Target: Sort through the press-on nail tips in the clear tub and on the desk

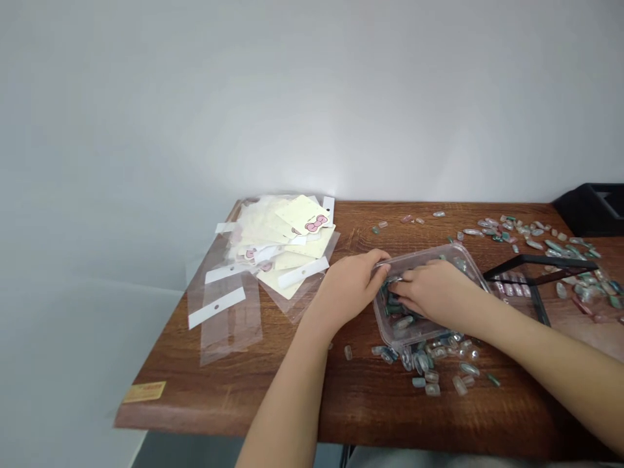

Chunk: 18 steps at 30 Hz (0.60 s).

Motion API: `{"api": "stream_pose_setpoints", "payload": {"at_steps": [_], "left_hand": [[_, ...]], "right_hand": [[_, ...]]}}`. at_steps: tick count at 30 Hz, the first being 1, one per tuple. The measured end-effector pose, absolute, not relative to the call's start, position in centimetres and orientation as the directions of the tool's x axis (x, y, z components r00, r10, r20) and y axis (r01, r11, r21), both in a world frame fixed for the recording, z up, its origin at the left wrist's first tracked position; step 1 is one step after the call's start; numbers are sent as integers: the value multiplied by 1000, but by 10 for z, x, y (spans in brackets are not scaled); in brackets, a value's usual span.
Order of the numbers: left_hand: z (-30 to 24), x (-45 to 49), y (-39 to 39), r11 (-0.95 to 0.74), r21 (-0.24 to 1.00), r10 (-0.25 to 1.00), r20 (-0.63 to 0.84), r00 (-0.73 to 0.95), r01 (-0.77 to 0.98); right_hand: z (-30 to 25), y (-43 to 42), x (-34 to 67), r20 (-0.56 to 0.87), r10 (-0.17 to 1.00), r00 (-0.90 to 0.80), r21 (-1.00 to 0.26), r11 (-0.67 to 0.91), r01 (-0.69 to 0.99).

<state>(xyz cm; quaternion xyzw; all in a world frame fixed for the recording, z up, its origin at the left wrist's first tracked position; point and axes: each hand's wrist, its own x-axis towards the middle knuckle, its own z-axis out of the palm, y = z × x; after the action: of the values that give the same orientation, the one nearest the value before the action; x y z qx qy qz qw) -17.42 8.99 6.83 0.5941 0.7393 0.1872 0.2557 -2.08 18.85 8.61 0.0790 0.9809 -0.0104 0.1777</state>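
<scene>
A transparent plastic box on the wooden table holds many false nails in green, grey and silver shades. My left hand sits at the box's near-left corner, its fingers pinching the upper rim. My right hand reaches over the box, with its fingertips down among the nails. Whatever those fingertips touch is hidden by my hands. More loose false nails lie piled against the box's front wall.
Further false nails are strewn across the table's back right. A black-edged tray lies beside the box. Transparent bags and cream cards with pink bows sit in a loose pile at left. A black holder stands at the back right corner.
</scene>
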Motion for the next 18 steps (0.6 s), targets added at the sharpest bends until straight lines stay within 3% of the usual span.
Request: {"api": "stream_pose_setpoints", "payload": {"at_steps": [4,13,15,18], "left_hand": [[68,-176,89,224,591,974,-154,-164,775],[63,-178,91,214,646,977,-153,-150,733],[63,-177,91,211,647,977,-149,-150,732],[63,-178,90,208,654,978,-145,-148,728]], "right_hand": [[84,194,-18,-344,249,-905,77,968,237],[88,206,4,-281,237,-930,25,970,240],[86,199,0,-254,204,-945,-6,977,213],[84,188,-11,-287,63,-956,-112,989,99]]}}
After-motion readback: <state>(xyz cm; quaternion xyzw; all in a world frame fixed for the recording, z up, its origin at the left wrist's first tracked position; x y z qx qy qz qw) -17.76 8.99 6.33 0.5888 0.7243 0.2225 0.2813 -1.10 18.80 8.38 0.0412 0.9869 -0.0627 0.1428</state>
